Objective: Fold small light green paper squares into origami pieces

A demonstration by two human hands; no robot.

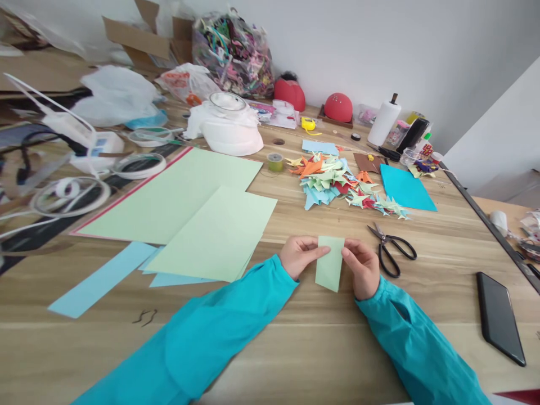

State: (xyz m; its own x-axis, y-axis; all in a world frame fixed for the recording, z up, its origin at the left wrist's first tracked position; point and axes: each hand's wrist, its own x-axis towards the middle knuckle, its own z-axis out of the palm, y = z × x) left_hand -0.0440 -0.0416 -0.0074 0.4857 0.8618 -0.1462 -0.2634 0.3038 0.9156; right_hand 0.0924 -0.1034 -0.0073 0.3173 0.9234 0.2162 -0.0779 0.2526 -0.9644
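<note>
A small light-green rectangle of paper (329, 270) hangs between my two hands above the wooden table. My left hand (298, 256) pinches its upper left side, thumb in front and fingers behind. At the upper right edge, my right hand (361, 265) grips the same paper with thumb and fingers closed. Black-handled scissors (388, 247) lie just right of my right hand, blades pointing up and left. Beyond my hands is a heap of folded paper cranes (327, 179) in green, orange, blue and red.
Large light-green sheets (215, 236) lie at left, with a blue paper strip (103, 278) beside them. A bright blue sheet (408, 187) is at the right, and a phone (501, 316) lies near the right edge. Coiled white cables (70, 197) crowd the far left.
</note>
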